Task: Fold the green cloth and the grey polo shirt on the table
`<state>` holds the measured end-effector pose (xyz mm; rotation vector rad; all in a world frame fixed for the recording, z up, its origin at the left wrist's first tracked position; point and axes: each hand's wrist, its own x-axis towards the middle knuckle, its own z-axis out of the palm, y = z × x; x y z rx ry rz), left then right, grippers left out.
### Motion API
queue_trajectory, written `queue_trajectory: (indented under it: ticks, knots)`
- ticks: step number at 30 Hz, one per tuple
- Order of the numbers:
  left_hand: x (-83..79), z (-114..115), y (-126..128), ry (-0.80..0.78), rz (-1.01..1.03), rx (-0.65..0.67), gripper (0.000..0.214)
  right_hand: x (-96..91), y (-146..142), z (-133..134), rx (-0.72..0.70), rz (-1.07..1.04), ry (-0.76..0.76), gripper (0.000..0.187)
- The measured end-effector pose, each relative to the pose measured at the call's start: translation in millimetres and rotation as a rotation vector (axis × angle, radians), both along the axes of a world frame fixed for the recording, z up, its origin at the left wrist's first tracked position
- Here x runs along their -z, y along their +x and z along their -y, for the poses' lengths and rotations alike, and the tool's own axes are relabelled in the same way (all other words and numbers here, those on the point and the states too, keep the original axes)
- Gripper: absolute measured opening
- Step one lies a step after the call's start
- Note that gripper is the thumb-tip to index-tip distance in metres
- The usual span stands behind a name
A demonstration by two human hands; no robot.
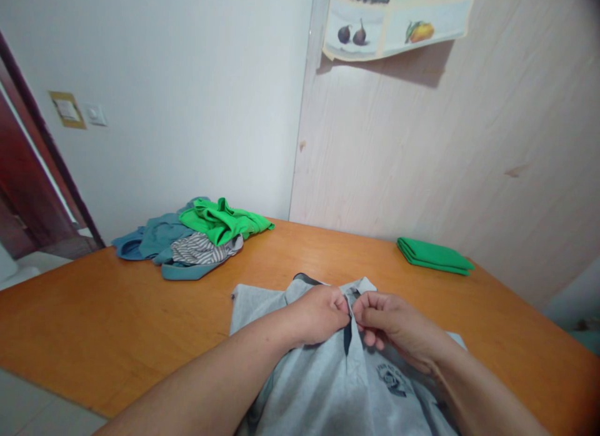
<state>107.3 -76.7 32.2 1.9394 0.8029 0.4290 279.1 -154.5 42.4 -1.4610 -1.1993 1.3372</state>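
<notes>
A grey polo shirt (323,386) with a dark badge on the chest lies flat on the wooden table (117,330) right in front of me. My left hand (319,314) and my right hand (394,327) meet at the shirt's dark-trimmed front opening, just below the collar. Both hands are closed in a pinch on the placket fabric, fingertips almost touching each other. The collar sticks up behind my knuckles.
A loose heap of clothes (197,236), blue, striped and bright green, lies at the table's far left. A folded green garment (434,256) sits at the far right near the pale wooden wall. A dark door frame stands at the left.
</notes>
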Motion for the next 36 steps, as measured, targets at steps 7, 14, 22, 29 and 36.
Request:
queue_trajectory:
  ticks: [7,14,22,29,36]
  knots:
    - [-0.4,1.4,1.1,-0.102,0.077,0.006,0.009,5.1,-1.6,-2.8,0.005,0.059,0.033,0.016]
    - [-6.1,2.9,1.8,-0.288,0.178,-0.03,0.01,5.7,-7.3,-3.9,0.026,0.142,0.094,0.013]
    - [-5.2,0.4,4.0,-0.398,0.17,-0.093,0.008,12.6,-11.2,-6.0,-0.001,0.24,0.171,0.007]
    - [-1.8,1.4,5.0,-0.288,0.173,-0.134,0.005,13.4,-13.1,-5.3,0.001,0.256,0.151,0.006]
    - [0.7,-0.4,5.5,-0.232,0.173,-0.163,0.013,13.7,-13.2,-5.9,-0.024,0.25,0.171,0.006]
